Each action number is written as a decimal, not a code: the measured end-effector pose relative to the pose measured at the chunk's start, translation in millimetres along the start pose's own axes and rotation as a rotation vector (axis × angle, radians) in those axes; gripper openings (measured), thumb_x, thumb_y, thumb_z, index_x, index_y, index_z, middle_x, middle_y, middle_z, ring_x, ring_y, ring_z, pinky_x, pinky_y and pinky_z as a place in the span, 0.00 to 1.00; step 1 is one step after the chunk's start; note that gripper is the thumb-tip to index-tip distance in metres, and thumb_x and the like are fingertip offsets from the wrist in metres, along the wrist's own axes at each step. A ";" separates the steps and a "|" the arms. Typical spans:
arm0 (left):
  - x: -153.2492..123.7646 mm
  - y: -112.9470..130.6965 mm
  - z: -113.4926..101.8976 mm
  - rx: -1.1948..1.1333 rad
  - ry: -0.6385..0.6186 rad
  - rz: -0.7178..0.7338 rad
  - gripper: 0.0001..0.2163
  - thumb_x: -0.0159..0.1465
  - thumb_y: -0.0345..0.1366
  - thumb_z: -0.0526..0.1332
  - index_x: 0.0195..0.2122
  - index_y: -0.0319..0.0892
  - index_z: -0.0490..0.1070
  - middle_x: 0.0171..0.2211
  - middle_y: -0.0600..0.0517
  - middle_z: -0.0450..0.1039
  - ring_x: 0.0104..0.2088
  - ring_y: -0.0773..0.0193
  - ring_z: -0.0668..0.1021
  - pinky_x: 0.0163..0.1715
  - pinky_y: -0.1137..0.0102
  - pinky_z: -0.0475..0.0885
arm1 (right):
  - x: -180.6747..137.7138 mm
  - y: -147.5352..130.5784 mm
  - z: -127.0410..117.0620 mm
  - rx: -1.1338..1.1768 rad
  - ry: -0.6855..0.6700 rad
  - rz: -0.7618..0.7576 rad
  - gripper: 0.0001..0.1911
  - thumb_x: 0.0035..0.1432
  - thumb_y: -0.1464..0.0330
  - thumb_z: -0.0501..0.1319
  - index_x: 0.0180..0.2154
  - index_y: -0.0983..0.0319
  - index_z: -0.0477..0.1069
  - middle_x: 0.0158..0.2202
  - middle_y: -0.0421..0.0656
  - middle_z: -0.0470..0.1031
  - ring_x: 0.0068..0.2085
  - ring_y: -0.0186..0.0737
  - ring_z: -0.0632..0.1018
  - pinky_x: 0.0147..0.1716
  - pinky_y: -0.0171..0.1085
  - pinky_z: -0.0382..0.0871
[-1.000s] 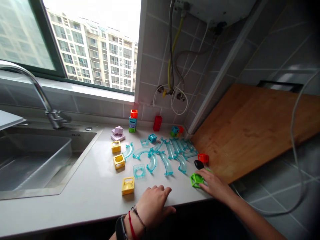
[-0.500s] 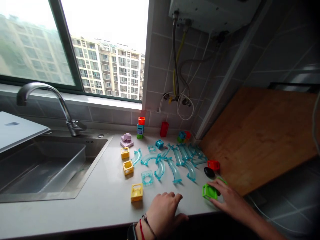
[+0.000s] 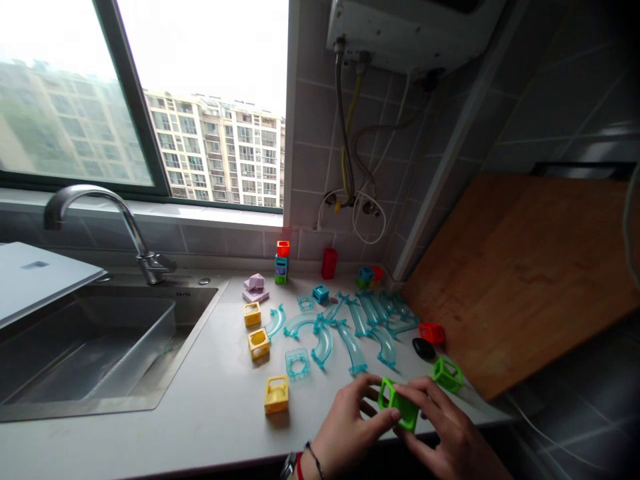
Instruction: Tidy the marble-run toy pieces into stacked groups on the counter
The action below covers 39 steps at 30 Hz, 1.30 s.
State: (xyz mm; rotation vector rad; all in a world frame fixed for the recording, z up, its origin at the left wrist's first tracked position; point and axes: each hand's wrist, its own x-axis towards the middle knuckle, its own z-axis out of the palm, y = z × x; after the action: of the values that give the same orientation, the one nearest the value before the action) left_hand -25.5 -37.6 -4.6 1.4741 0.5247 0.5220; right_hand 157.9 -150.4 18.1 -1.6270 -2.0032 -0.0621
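Green block (image 3: 399,404) held in both our hands, just above the near edge of the surface (image 3: 215,407).

Our left hand (image 3: 345,427) pinches the block's left side between thumb and fingers. Our right hand (image 3: 445,433) closes on its right side, so the two hands meet around it. A green cube (image 3: 447,375) sits on the surface just right of the hands. Behind the cube are a black piece (image 3: 424,348) and a red block (image 3: 431,332), close to the wooden board (image 3: 525,280). Curved clear blue tracks (image 3: 350,327) lie spread farther back on the surface. Three yellow blocks (image 3: 277,393) stand in a line to our left, toward the sink (image 3: 75,347).
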 end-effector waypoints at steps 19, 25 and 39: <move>10.2 -15.6 -5.6 -0.238 -0.042 0.019 0.18 0.65 0.42 0.64 0.54 0.41 0.74 0.47 0.44 0.76 0.39 0.59 0.80 0.31 0.71 0.75 | 1.0 5.9 -1.3 0.279 0.032 0.001 0.26 0.65 0.77 0.57 0.62 0.53 0.65 0.43 0.44 0.81 0.39 0.40 0.83 0.38 0.32 0.80; 5.6 -7.0 -1.2 -0.074 0.016 0.028 0.18 0.67 0.43 0.62 0.56 0.43 0.72 0.52 0.43 0.76 0.40 0.59 0.81 0.32 0.71 0.74 | 0.7 15.9 -2.5 0.215 0.100 -0.047 0.19 0.65 0.77 0.59 0.54 0.55 0.71 0.40 0.43 0.82 0.34 0.38 0.82 0.36 0.32 0.79; 6.8 -19.8 2.7 0.183 0.095 0.122 0.19 0.60 0.33 0.66 0.53 0.44 0.71 0.46 0.48 0.78 0.41 0.60 0.79 0.38 0.70 0.75 | -4.8 39.4 -16.2 0.048 0.110 0.091 0.15 0.66 0.66 0.63 0.53 0.55 0.73 0.50 0.45 0.80 0.43 0.41 0.84 0.42 0.33 0.79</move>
State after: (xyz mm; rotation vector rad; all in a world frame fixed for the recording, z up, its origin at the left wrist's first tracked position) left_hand -18.3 -36.1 -24.4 1.6698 0.5717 0.6568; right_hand 200.8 -150.3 17.9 -1.6462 -1.8324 -0.0680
